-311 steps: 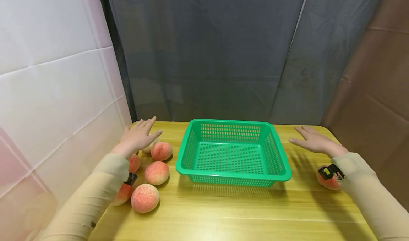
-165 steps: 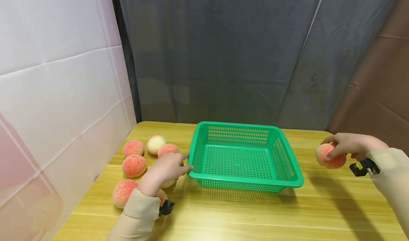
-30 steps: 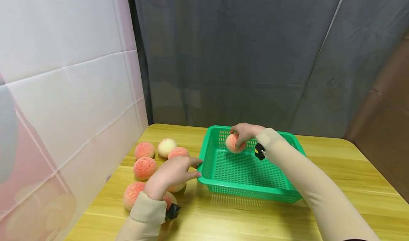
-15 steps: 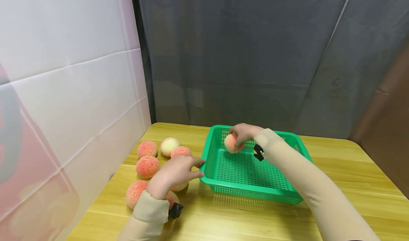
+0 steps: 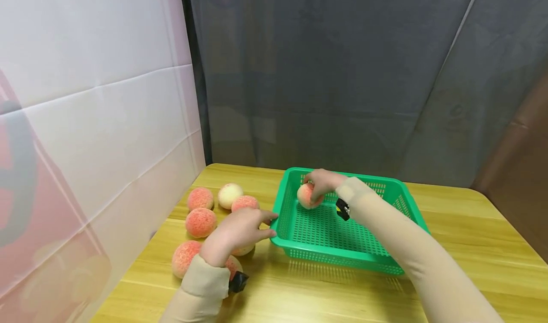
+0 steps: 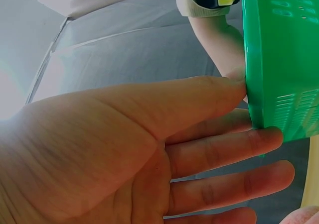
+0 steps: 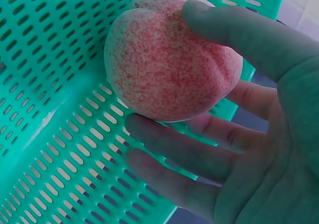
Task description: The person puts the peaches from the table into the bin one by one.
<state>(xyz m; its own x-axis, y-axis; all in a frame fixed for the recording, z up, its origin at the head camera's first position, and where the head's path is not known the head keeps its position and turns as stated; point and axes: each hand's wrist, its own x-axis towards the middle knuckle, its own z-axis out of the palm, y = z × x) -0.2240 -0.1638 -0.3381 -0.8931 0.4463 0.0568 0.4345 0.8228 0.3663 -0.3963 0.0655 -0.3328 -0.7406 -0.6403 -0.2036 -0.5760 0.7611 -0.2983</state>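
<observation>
My right hand holds a pink and cream peach inside the green plastic basket, near its back left corner. In the right wrist view the thumb lies over the top of the peach and the fingers reach beneath it, close over the slotted basket floor. At the basket's left rim is my left hand. Its fingers are fairly straight, with thumb tip and forefinger touching the rim, as the left wrist view also shows.
Several more peaches sit left of the basket: red ones, a pale one, and some partly hidden behind the left hand and sleeve. The wooden table runs back to a dark grey curtain. A white cloth wall stands at left.
Earlier, the right hand took the peach from the table's right side and carried it into the basket. Over the last second it has lowered slightly; the left hand remains at the rim.
</observation>
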